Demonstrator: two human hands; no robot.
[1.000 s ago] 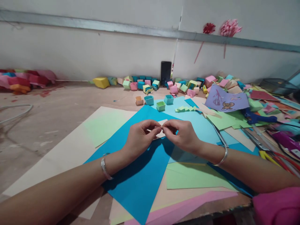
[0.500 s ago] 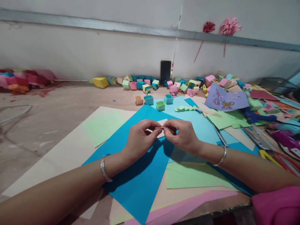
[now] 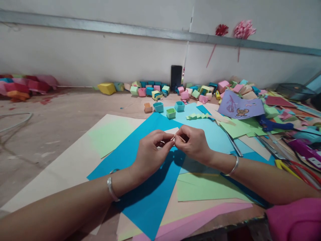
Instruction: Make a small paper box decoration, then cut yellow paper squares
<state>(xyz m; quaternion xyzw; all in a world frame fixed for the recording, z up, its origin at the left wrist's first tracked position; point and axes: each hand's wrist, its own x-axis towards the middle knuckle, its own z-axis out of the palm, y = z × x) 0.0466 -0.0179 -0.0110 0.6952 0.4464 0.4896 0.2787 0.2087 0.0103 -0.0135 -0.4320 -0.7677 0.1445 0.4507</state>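
My left hand [image 3: 150, 152] and my right hand [image 3: 193, 144] meet over a big blue paper sheet [image 3: 147, 187] in the middle of the table. Both pinch a small folded cream paper piece [image 3: 173, 136] between thumb and fingertips, seen edge-on and tilted. Each wrist wears a silver bangle. Beyond the hands stand small folded paper boxes: an orange box [image 3: 147, 107], a teal box [image 3: 158, 106], a green box [image 3: 171, 113] and another teal box [image 3: 179, 106].
Loose green, cream, pink and light blue sheets lie around the blue one. A row of coloured paper boxes [image 3: 155, 89] and a dark phone [image 3: 176, 78] line the wall. Scissors [image 3: 288, 160], a purple drawing [image 3: 240, 107] and scraps crowd the right side.
The hands have stayed pinched on the cream piece; its edge has tipped from level to slanting up toward the right, and my right hand has shifted slightly left.
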